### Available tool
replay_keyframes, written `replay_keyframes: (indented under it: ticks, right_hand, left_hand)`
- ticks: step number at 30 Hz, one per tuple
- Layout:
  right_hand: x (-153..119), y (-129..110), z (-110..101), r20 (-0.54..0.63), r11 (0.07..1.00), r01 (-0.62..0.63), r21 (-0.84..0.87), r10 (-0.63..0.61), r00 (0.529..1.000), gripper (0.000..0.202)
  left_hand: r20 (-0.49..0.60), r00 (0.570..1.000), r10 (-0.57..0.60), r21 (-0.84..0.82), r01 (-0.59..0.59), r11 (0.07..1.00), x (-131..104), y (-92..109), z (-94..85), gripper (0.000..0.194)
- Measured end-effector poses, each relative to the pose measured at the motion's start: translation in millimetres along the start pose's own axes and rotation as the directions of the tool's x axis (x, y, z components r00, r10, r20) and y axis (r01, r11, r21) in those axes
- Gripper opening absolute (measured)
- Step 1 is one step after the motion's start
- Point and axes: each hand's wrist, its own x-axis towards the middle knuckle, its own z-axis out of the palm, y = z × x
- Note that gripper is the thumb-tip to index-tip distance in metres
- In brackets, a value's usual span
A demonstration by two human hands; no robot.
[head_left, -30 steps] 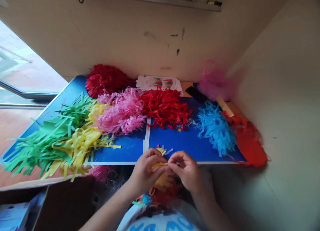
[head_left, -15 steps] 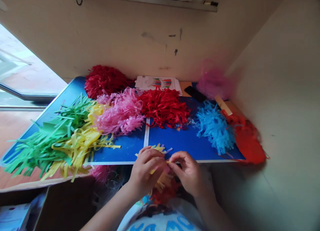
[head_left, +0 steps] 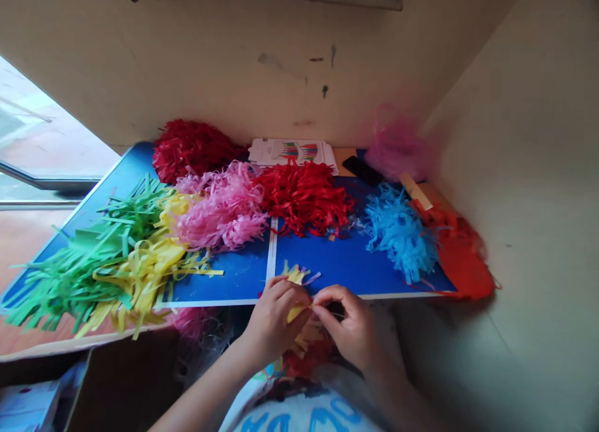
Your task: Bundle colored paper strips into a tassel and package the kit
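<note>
My left hand (head_left: 276,316) is closed around a bunch of fringed yellow paper strips (head_left: 296,274), their loose ends spreading out above the fingers near the table's front edge. My right hand (head_left: 350,326) pinches a thin twisted tip of the yellow paper with thumb and forefinger, right beside the left fingertips. Most of the held bunch is hidden by the left hand. A thin line seems to hang by the right palm, too faint to make out. Orange-red paper fringe (head_left: 311,357) lies below both hands, over my lap.
On the blue table (head_left: 322,263) lie green strips (head_left: 88,263), yellow strips (head_left: 150,263), pink fringe (head_left: 224,210), red fringe (head_left: 304,198), dark red fringe (head_left: 191,151), blue fringe (head_left: 400,232) and orange paper (head_left: 468,263). A black phone (head_left: 362,170) rests behind. A cardboard box (head_left: 126,382) stands lower left.
The view has tilted down slightly. Both hands stay together at the front edge; the right fingertips have drawn closer to the left ones, with less yellow showing between them.
</note>
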Motion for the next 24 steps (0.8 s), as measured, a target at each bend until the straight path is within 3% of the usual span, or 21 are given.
replay_keyframes:
  ticks: [4, 8, 11, 14, 17, 19, 22, 24]
  right_hand:
    - [-2.2, 11.8, -23.8, 0.026, 0.998, -0.016, -0.064, 0.018, 1.0, 0.004]
    - [-24.5, 59.2, -48.1, 0.137, 0.944, -0.166, -0.286, 0.212, 0.968, 0.008]
    - [-45.5, 99.5, -46.4, 0.18, 0.833, -0.269, -0.484, 0.395, 0.901, 0.005]
    - [-56.0, 119.0, -43.5, 0.172, 0.816, -0.316, -0.485, 0.443, 0.88, 0.007]
    - [-53.3, 104.7, -47.7, 0.232, 0.847, -0.339, -0.409, 0.456, 0.86, 0.017]
    - [-45.1, 78.6, -47.8, 0.306, 0.896, -0.336, -0.29, 0.419, 0.855, 0.018]
    - [-27.3, 33.4, -41.5, 0.336, 0.971, -0.214, -0.104, 0.237, 0.911, 0.01]
    - [-16.7, 13.4, -41.7, 0.305, 0.979, -0.201, -0.026, 0.199, 0.931, 0.008]
  left_hand:
    - [0.08, 0.986, -0.145, -0.024, 0.147, 0.989, -6.5, -9.1, -11.3, 0.008]
    - [0.034, 0.951, -0.306, -0.185, 0.307, 0.934, -15.4, -31.4, -30.6, 0.012]
    - [0.035, 0.944, -0.328, -0.273, 0.325, 0.905, -14.9, -45.7, -34.9, 0.016]
    - [0.002, 0.935, -0.355, -0.3, 0.339, 0.892, -10.2, -48.4, -45.5, 0.017]
    - [-0.003, 0.915, -0.404, -0.363, 0.375, 0.853, -3.7, -34.6, -61.1, 0.017]
    - [0.091, 0.91, -0.404, -0.455, 0.399, 0.796, 1.6, -16.5, -58.4, 0.018]
    - [0.315, 0.903, -0.292, -0.522, 0.421, 0.742, 6.8, 10.7, -26.4, 0.026]
    - [0.425, 0.879, -0.217, -0.517, 0.433, 0.739, 4.8, 17.9, -0.2, 0.028]
